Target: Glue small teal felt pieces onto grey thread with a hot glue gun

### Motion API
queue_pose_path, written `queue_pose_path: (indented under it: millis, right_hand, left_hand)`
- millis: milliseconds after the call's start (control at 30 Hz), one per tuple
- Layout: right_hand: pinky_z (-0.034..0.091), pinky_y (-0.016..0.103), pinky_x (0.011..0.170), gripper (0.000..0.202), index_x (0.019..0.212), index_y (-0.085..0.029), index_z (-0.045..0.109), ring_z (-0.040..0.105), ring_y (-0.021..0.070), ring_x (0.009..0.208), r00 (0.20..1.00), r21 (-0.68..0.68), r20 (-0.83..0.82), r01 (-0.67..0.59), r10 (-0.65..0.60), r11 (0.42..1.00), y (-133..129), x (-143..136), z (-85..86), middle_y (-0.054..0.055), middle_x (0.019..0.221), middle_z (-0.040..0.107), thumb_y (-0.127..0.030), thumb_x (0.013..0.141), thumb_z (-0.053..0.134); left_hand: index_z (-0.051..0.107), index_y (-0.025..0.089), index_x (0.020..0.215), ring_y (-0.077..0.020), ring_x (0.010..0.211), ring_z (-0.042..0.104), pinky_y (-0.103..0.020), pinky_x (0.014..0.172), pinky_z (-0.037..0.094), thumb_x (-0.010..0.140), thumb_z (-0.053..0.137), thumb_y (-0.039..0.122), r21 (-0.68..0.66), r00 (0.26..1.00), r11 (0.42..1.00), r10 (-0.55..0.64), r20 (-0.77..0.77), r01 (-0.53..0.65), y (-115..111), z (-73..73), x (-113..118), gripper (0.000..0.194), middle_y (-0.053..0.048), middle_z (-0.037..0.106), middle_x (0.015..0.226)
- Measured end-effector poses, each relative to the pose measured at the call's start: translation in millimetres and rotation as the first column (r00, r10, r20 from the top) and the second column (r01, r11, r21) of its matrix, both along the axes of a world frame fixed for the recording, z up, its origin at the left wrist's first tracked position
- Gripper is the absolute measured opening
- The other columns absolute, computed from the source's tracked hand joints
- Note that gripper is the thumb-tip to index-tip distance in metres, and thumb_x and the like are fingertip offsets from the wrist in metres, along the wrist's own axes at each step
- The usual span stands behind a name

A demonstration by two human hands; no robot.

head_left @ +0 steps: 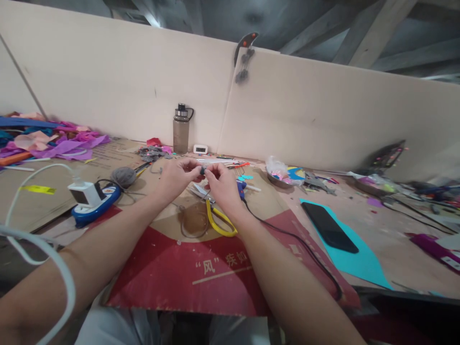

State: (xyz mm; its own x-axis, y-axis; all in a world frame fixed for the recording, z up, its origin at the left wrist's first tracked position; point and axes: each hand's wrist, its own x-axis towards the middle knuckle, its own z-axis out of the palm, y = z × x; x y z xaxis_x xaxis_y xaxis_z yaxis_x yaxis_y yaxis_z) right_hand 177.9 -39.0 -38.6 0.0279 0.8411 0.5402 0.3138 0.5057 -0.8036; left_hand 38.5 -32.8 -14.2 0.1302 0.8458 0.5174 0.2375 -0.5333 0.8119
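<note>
Over the middle of the table, my left hand [177, 176] and my right hand [223, 186] meet fingertip to fingertip. Both pinch a small dark grey piece [202, 170], mostly covered by the fingers, so its exact kind cannot be made out. Below the hands lie scissors with yellow handles [220, 224], partly hidden by my right hand. Beside the scissors a thin grey strand [182, 229] loops over the cardboard [172, 282]. A ball of grey yarn [123, 176] sits left of my left hand. Just behind my right wrist is a blue tool with a black cord [241, 188].
On the left, a white charger [85, 193] stands in a blue power strip [97, 211], near coloured scraps [53, 139]. A bottle [181, 130] and small clock [200, 149] stand by the partition. Right are a bowl [279, 181] and a phone [328, 226] on turquoise sheet [362, 266].
</note>
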Motion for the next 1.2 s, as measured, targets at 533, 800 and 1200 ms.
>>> queue_pose_path:
  millis: [533, 800, 1200]
  right_hand:
    - [0.043, 0.025, 0.063, 0.017, 0.077, -0.018, 0.058, 0.057, 0.0135, 0.068, 0.987, -0.029, 0.044, 0.154, -0.152, 0.988, -11.9, -1.6, 9.4, 0.002, 0.076, 0.064, -0.034, 0.079, 0.053]
    - [0.042, 0.024, 0.054, 0.021, 0.072, -0.018, 0.056, 0.054, 0.0112, 0.049, 0.992, -0.152, -0.063, 0.102, -0.113, 0.983, -8.9, -2.9, 7.8, -0.003, 0.057, 0.058, -0.038, 0.077, 0.054]
    - [0.041, 0.023, 0.049, 0.023, 0.071, -0.018, 0.057, 0.054, 0.0100, 0.047, 0.988, -0.148, -0.093, 0.106, -0.121, 0.983, -5.0, -2.0, 5.1, -0.001, 0.063, 0.062, -0.040, 0.074, 0.056]
  left_hand:
    - [0.065, 0.012, 0.074, -0.0132, 0.060, 0.064, -0.029, 0.065, 0.057, 0.070, 0.067, 0.031, -0.070, 0.982, 0.994, -0.065, 0.178, 0.079, -7.6, 3.0, 7.2, 0.020, -0.002, 0.066, 0.067]
    - [0.063, 0.012, 0.075, -0.0121, 0.058, 0.062, -0.030, 0.065, 0.057, 0.069, 0.069, 0.032, -0.104, 0.960, 0.986, -0.101, 0.262, 0.132, -3.2, -2.0, 9.2, 0.022, -0.001, 0.064, 0.067]
    - [0.061, 0.012, 0.074, -0.0094, 0.052, 0.058, -0.020, 0.050, 0.047, 0.071, 0.067, 0.028, -0.120, 0.947, 0.971, -0.165, 0.276, 0.204, 1.6, -4.8, 8.3, 0.018, 0.000, 0.061, 0.060]
